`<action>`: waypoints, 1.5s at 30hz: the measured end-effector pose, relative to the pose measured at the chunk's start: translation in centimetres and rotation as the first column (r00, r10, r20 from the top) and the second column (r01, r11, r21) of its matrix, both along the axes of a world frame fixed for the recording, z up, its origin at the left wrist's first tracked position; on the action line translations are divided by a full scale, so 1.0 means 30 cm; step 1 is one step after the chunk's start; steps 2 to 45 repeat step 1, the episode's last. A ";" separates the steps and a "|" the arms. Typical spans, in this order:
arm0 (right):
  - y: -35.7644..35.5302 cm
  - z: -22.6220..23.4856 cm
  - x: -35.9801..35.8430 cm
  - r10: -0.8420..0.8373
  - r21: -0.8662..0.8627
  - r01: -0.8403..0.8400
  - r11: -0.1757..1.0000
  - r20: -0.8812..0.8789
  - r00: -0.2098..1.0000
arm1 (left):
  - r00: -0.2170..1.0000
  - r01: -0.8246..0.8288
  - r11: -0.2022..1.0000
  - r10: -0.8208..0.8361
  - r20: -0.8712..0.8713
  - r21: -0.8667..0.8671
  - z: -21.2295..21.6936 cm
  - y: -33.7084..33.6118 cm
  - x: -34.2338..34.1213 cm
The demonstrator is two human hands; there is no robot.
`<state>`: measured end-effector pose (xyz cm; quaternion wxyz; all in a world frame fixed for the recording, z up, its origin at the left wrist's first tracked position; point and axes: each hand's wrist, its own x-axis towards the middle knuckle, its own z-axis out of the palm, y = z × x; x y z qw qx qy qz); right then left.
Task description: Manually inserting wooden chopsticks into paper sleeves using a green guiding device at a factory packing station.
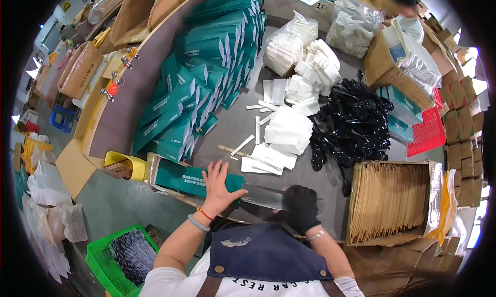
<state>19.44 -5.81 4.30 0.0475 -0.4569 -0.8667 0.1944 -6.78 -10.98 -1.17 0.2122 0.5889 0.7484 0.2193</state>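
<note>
My bare left hand lies with fingers spread over the right end of a green printed paper sleeve at the table's near edge. A long, clear, glossy plastic piece reaches from beside my left thumb to my right hand. That hand wears a black glove, its fingers closed round the plastic's right part. What the plastic contains, if anything, I cannot make out. Just beyond are white folded napkins and narrow white paper strips. A heap of black plastic spoons sits to their right.
Many green sleeves pile up at the far left against a curved board. An open carton of thin wooden sticks stands at the right. Left are a yellow holder and a green basket. Another person is at the back right.
</note>
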 end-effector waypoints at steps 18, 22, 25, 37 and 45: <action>0.000 -0.013 -0.050 0.018 -0.034 -0.019 0.999 -0.026 0.999 | 1.000 0.002 1.000 -0.002 -0.002 -0.026 0.003 0.006 0.001; 0.000 -0.013 -0.050 0.018 -0.034 -0.019 0.999 -0.026 0.999 | 1.000 0.002 1.000 -0.002 -0.002 -0.026 0.003 0.006 0.001; 0.000 -0.013 -0.050 0.018 -0.034 -0.019 0.999 -0.026 0.999 | 1.000 0.002 1.000 -0.002 -0.002 -0.026 0.003 0.006 0.001; 0.000 -0.013 -0.050 0.018 -0.034 -0.019 0.999 -0.026 0.999 | 1.000 0.002 1.000 -0.002 -0.002 -0.026 0.003 0.006 0.001; 0.000 -0.013 -0.050 0.018 -0.034 -0.019 0.999 -0.026 0.999 | 1.000 0.002 1.000 -0.002 -0.002 -0.026 0.003 0.006 0.001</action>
